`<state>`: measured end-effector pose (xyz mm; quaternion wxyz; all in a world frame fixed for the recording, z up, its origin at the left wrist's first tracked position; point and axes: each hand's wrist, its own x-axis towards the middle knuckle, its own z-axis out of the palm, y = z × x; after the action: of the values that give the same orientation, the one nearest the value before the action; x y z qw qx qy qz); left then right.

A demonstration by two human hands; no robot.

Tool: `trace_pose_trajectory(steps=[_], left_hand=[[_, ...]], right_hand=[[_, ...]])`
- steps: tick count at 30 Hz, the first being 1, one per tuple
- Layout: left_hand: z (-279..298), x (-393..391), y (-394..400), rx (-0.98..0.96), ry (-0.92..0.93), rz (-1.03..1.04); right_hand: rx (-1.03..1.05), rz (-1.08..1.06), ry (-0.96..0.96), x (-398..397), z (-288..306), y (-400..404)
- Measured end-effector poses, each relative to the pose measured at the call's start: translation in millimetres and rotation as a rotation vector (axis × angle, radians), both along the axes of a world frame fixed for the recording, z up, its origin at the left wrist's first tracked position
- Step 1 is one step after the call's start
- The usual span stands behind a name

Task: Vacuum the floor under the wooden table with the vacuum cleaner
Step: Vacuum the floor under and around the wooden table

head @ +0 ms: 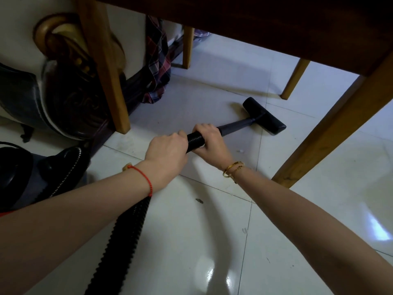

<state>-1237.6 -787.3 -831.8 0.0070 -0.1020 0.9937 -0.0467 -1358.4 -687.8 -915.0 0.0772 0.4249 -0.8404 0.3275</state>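
Both hands hold the vacuum cleaner's ribbed black hose (195, 141) low over the white tiled floor (212, 241). My left hand (168, 152) grips the hose nearer to me; my right hand (210, 139) grips it where the hose meets the grey wand (236, 124). The black floor head (263, 116) lies flat on the tiles under the wooden table (276, 24), near its far right leg (294, 79). The hose runs back under my left forearm toward the bottom edge.
A near table leg (331, 128) slants down at the right; another leg (106, 67) stands at the left. A dark carved sofa (70, 99) with plaid cloth (158, 60) is behind it. The black vacuum body (38, 173) sits at the left. A dark speck (199, 201) lies on the tiles.
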Motion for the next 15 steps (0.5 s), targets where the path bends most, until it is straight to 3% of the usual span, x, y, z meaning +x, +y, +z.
trace_pose_trajectory(steps=[5,11,15], left_hand=[[-17,-44,8,-0.005,-0.006,0.011],[-34,-101,28,0.032,-0.01,0.017],[-40,-132,44,0.056,0.003,0.012]], right_hand=[[0.111,0.038,0.0,-45,-3,8],[0.433,0.015,-0.049,-101,3,23],[0.492,-0.036,-0.007,-127,3,36]])
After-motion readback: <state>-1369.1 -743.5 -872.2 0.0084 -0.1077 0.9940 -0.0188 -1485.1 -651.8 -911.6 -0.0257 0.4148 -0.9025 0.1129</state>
